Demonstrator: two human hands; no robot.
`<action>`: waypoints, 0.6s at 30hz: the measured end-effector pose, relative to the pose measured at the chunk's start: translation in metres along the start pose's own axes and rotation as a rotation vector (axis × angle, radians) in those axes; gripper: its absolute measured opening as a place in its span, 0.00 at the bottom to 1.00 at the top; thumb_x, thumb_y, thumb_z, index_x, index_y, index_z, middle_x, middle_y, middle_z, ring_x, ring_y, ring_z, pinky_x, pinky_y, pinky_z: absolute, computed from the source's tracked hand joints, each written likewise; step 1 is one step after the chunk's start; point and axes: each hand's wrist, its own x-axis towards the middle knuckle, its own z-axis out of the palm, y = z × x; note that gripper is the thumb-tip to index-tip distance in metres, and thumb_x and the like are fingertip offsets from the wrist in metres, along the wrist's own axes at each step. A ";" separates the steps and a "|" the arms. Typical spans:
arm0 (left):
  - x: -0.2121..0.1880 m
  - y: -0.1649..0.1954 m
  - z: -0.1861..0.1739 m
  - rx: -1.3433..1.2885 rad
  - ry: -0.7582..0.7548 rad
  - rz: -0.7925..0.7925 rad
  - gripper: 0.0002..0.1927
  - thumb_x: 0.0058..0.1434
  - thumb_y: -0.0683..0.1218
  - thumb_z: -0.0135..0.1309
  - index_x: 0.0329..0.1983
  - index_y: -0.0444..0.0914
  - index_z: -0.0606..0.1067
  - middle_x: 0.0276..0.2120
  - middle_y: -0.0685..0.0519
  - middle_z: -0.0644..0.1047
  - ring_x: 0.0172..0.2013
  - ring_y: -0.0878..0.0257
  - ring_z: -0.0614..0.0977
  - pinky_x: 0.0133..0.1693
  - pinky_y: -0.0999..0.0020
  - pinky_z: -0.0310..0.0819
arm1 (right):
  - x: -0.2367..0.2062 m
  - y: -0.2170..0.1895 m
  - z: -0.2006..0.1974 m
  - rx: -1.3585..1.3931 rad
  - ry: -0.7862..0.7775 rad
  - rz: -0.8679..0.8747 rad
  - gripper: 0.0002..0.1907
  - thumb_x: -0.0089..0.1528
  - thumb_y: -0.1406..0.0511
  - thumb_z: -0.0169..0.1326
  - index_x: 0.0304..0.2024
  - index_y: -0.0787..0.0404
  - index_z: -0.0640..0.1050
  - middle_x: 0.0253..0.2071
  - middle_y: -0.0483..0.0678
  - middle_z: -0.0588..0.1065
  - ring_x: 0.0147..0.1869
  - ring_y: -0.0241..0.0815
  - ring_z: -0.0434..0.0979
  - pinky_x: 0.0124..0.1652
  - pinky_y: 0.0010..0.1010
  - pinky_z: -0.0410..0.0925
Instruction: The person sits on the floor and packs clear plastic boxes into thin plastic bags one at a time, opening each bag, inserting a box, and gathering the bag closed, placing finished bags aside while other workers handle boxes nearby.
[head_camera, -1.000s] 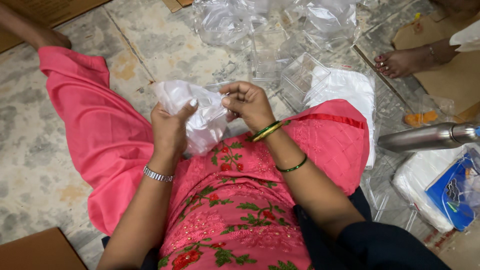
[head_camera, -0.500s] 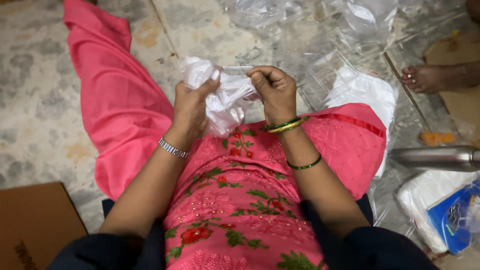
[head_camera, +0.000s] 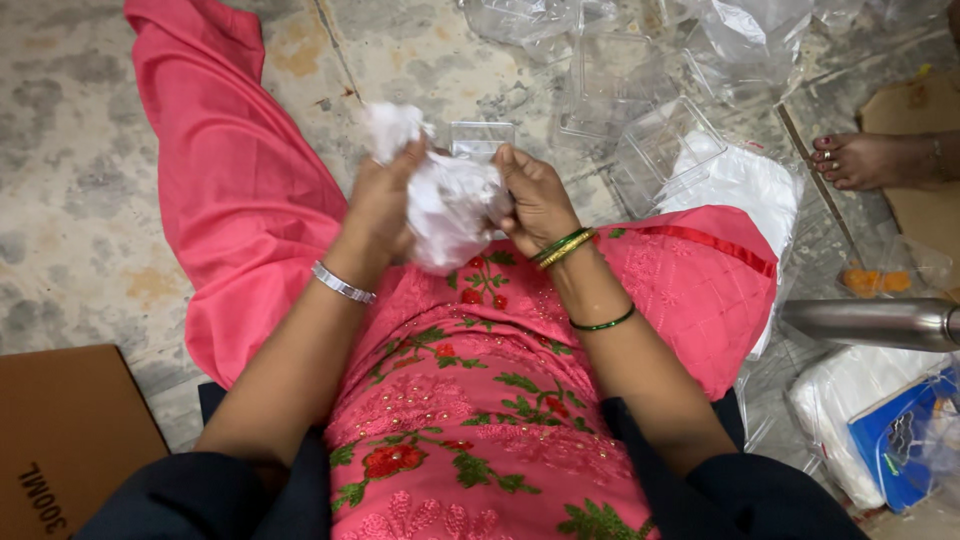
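Both my hands are closed on a crumpled white cloth wad held over my lap. My left hand grips its left side, with a loose tuft of the cloth sticking up above the fingers. My right hand pinches its right side, and a small clear plastic pouch shows just behind the fingers. I sit on the floor in pink clothing with red and green embroidery.
Several clear plastic boxes and bags lie ahead on the stone floor. A stack of white cloths sits by my right knee. Another person's foot is at right. A steel bottle, a blue packet and a cardboard box are nearby.
The view has shifted and my hands have drawn closer together, bunching the white cloth tighter against the clear pouch.
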 end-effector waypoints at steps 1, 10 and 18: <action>0.000 0.005 -0.001 0.040 -0.047 0.054 0.10 0.63 0.42 0.58 0.46 0.34 0.76 0.38 0.50 0.81 0.37 0.58 0.84 0.40 0.59 0.82 | 0.000 0.003 0.000 -0.042 0.041 0.028 0.17 0.72 0.54 0.55 0.38 0.60 0.75 0.23 0.43 0.67 0.21 0.34 0.66 0.28 0.37 0.76; -0.006 0.007 -0.006 0.261 -0.030 0.313 0.14 0.58 0.33 0.64 0.46 0.33 0.76 0.40 0.53 0.81 0.41 0.62 0.84 0.48 0.66 0.81 | -0.009 -0.039 -0.001 -0.237 0.008 -0.188 0.13 0.61 0.73 0.62 0.49 0.66 0.79 0.38 0.48 0.82 0.40 0.34 0.81 0.41 0.22 0.73; 0.003 0.000 -0.007 0.452 0.107 0.486 0.05 0.68 0.39 0.60 0.46 0.34 0.79 0.38 0.56 0.80 0.35 0.68 0.77 0.36 0.71 0.70 | -0.003 -0.015 0.004 -0.779 0.140 -0.293 0.06 0.61 0.72 0.61 0.42 0.66 0.84 0.33 0.42 0.78 0.33 0.30 0.75 0.33 0.22 0.71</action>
